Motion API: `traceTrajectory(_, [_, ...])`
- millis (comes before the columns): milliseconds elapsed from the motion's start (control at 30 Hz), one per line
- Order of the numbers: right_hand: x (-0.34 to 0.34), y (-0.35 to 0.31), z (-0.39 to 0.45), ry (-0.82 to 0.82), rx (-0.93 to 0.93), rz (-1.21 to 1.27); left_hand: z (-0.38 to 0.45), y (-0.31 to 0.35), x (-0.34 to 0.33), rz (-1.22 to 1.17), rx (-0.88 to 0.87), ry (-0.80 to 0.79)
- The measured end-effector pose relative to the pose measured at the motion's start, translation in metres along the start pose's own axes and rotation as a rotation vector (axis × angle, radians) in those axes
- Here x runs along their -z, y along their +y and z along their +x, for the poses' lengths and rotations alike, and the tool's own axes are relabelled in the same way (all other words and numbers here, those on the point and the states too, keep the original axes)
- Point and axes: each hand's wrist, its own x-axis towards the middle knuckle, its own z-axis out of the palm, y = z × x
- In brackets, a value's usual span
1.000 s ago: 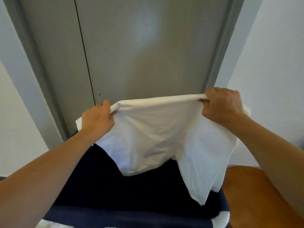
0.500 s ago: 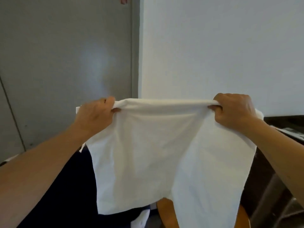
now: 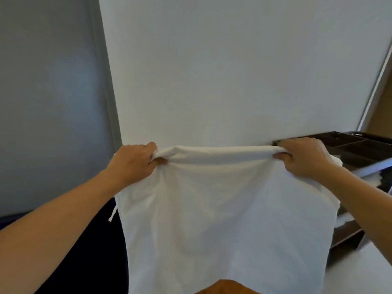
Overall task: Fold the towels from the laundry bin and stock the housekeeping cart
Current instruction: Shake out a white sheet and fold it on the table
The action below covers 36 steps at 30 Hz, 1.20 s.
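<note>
White soft cloth towel point(image 3: 212, 209) hangs flat between both grips: left hand point(image 3: 133, 162) and right hand point(image 3: 305, 158) each pinch a top corner, probably to keep the edge straight for folding. Dark shelved housekeeping cart point(image 3: 364, 145) stands just beyond the right grip.

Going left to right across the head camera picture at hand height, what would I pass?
Grey door → left hand → white cloth towel → right hand → dark compartmented cart.

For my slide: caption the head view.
Left hand and right hand hold a white towel stretched beside the housekeeping cart.
</note>
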Motion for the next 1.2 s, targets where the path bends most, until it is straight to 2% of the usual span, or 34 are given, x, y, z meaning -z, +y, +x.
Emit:
traceTrajectory(133, [-0.048, 0.022, 0.029, -0.060, -0.018, 0.030, 0.034, -0.001, -0.051, -0.109, 0.142, -0.208])
traceTrajectory(267, [-0.109, 0.036, 0.076, -0.113, 0.013, 0.030, 0.068, -0.021, -0.105, -0.334, 0.287, -0.472])
traceTrajectory(400, [-0.174, 0.037, 0.132, -0.156, -0.002, 0.118, 0.084, -0.044, -0.157, -0.382, 0.332, -0.579])
traceTrajectory(500, [-0.209, 0.035, 0.166, -0.158, -0.035, 0.183, 0.095, -0.053, -0.184, -0.256, 0.344, -0.553])
traceTrajectory(633, [-0.239, 0.041, 0.166, -0.029, -0.018, 0.227, 0.089, -0.046, -0.202, 0.046, 0.207, -0.266])
traceTrajectory(700, [-0.256, 0.050, 0.136, 0.016, 0.049, 0.265, 0.064, -0.031, -0.210, 0.083, 0.090, -0.206])
traceTrajectory(800, [-0.294, 0.062, 0.060, 0.046, 0.214, 0.266, -0.010, 0.014, -0.230, 0.089, -0.018, -0.332])
traceTrajectory(867, [-0.325, 0.068, -0.003, 0.014, 0.298, 0.299, -0.072, 0.059, -0.246, 0.049, -0.022, -0.428])
traceTrajectory(1067, [-0.449, 0.083, -0.213, -0.478, 0.275, 0.485, -0.267, 0.217, -0.315, -0.078, 0.216, -0.984])
traceTrajectory(1133, [-0.476, 0.085, -0.275, -0.624, 0.226, 0.527, -0.321, 0.259, -0.332, -0.117, 0.230, -1.121])
traceTrajectory(1200, [-0.487, 0.089, -0.316, -0.703, 0.211, 0.494, -0.358, 0.293, -0.335, -0.156, 0.258, -1.199])
